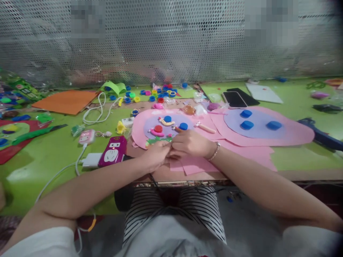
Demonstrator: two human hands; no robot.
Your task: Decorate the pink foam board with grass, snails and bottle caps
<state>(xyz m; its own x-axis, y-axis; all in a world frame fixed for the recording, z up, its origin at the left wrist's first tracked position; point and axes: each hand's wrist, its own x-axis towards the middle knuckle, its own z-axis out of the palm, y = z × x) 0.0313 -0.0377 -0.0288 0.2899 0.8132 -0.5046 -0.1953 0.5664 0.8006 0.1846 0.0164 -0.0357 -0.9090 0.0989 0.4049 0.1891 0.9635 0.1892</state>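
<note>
My left hand (158,155) and my right hand (189,144) meet at the front edge of a pink paper shape (138,130). Both have their fingers pressed together; whatever lies between them is too small or hidden to make out. Just beyond them, the pink shape carries a purple oval with a red cap (158,129), blue caps (167,119), small clay figures and green leafy bits (152,141). A pale clay stick (206,127) lies right of the oval. Another pink shape (294,134) on the right bears three blue caps (247,125) on purple.
A magenta power socket (113,151) with a white plug and cable stands left of my hands. Orange paper (65,101), scattered bottle caps (152,98) and a phone (235,99) lie farther back. A dark glue gun (325,137) is at the right; a green-handled knife (34,134) at the left.
</note>
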